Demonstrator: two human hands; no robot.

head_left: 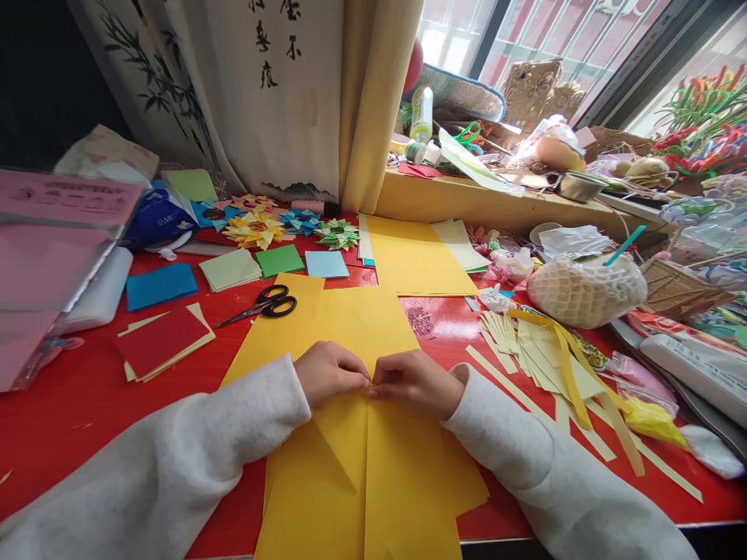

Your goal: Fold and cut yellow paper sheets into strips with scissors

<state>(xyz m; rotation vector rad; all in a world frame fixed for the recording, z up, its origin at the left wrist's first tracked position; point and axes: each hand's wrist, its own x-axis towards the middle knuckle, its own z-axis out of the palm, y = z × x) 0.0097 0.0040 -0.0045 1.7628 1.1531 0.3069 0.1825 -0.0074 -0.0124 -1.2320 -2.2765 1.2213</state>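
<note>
My left hand [330, 372] and my right hand [415, 381] meet fingertip to fingertip at the middle of a large yellow paper sheet [362, 467] on the red table [75, 404]. Both pinch the paper at the top of a straight centre seam where two folded edges meet. More yellow sheets [408, 253] lie beyond it. White sleeves cover both forearms.
Black scissors [265, 303] lie left of the sheet. Red, blue and green paper squares [160, 342] and folded paper stars [255, 229] sit at the left and back. Pale yellow strips [542, 354], a netted white bundle [583, 292] and a cluttered windowsill [496, 206] fill the right.
</note>
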